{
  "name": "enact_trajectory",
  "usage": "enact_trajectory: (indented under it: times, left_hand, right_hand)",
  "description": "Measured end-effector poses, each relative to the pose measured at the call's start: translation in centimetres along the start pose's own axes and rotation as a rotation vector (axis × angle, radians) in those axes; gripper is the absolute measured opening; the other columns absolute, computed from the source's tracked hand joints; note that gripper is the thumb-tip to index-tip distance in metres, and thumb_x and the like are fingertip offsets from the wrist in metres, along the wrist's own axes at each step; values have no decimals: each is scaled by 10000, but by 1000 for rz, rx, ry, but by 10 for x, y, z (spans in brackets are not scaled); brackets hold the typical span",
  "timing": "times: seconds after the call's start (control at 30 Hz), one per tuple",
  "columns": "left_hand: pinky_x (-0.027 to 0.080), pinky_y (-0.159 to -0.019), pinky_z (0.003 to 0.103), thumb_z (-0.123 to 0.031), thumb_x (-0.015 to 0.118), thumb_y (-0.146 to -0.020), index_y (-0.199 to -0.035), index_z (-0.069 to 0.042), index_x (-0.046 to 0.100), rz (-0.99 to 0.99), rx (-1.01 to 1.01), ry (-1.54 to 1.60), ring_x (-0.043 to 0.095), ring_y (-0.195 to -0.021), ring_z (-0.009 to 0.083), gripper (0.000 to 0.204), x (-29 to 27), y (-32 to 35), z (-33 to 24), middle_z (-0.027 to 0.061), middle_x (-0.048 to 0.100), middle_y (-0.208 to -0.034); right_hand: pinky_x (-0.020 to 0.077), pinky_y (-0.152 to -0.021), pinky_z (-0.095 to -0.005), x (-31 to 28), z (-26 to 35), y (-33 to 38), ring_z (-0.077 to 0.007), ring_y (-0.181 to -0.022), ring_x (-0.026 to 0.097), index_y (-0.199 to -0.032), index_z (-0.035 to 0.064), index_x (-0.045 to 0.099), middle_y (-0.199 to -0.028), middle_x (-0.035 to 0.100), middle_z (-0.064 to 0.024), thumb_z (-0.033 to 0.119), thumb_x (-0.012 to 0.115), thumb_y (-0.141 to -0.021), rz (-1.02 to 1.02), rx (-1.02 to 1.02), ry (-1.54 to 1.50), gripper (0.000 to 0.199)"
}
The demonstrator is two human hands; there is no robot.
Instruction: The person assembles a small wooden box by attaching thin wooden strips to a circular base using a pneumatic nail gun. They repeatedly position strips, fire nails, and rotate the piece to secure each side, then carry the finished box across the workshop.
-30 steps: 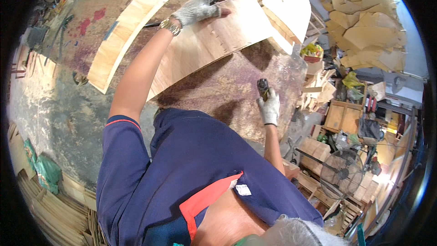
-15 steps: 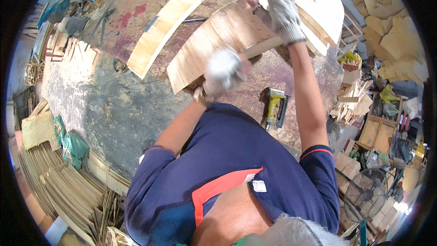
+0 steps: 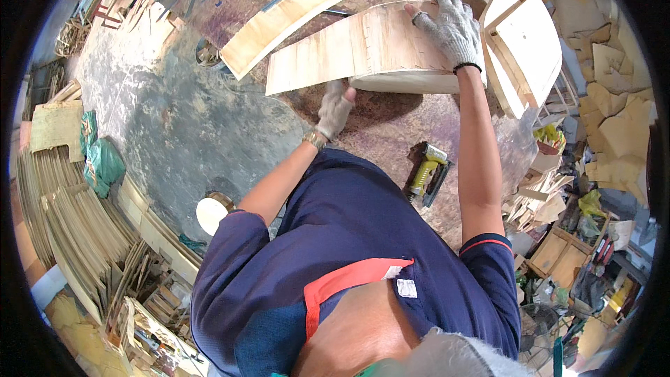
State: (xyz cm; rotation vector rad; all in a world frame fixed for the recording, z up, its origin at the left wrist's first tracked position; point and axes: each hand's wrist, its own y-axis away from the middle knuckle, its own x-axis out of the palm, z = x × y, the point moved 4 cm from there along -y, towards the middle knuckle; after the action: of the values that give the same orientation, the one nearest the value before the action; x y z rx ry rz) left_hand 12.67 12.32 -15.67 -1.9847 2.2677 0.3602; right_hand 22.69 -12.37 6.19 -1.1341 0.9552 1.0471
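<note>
A thin plywood strip (image 3: 314,56) lies bent over a curved wooden frame (image 3: 412,82), with a row of small marks across its face. My right hand (image 3: 450,31), in a pale knit glove, rests on the strip's right part with fingers spread toward the far edge. My left hand (image 3: 335,113), also gloved, is at the strip's near edge, left of the frame's end. Its thumb shows; the other fingers go out of sight beneath the plywood. A yellow and black nail gun (image 3: 428,171) lies on the worktable between my body and right forearm.
Another curved plywood strip (image 3: 314,1) lies beyond the work. A white-faced curved wooden piece (image 3: 534,45) stands at the right. Near my left elbow is a round pale object (image 3: 213,215). Stacked wood strips (image 3: 84,227) fill the lower left; wood scraps (image 3: 548,199) lie at the right.
The plywood strip has swung flatter, its left end higher in view. My left hand, blurred before, has gone from over its near edge to below it. My right hand stays on top.
</note>
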Motion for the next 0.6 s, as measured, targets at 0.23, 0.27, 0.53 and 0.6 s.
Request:
enact_trajectory:
  times: [0.23, 0.27, 0.53, 0.6]
  left_hand:
    - [461, -1073, 344, -326, 616, -1075, -1424, 20, 554, -350, -8, 764, 592, -1203, 165, 495, 11, -40, -52, 66, 647, -1321]
    - [452, -1082, 335, -314, 629, -1070, -1413, 22, 563, -367, 47, 860, 584, -1208, 163, 485, 8, -40, -63, 69, 648, -1313]
    - [513, -976, 458, -393, 647, -974, -1388, 68, 528, -70, 89, -235, 636, -1175, 397, 630, -6, -37, -132, 295, 621, -1321]
    - [469, -1110, 490, -417, 699, -852, -1494, 77, 439, -120, 444, -851, 595, -1299, 431, 850, 5, -42, -160, 324, 582, -1404]
  right_hand:
    - [441, -1096, -508, 2, 11, 0, -359, -1310, 555, -1385, 102, 621, -1353, 636, -177, 672, 701, -858, -5, -29, 107, 781]
    - [444, -1092, -508, 1, 14, -1, -361, -1307, 557, -1383, 101, 622, -1354, 637, -178, 668, 706, -856, -3, -24, 114, 779]
    - [431, -1065, -519, 3, 27, 3, -370, -1281, 564, -1321, 112, 650, -1296, 641, -178, 515, 773, -844, -5, 4, 105, 636]
    - [420, -1081, -515, 16, 19, 3, -363, -1306, 544, -1354, 122, 627, -1334, 618, -166, 507, 744, -872, -33, -2, 79, 627]
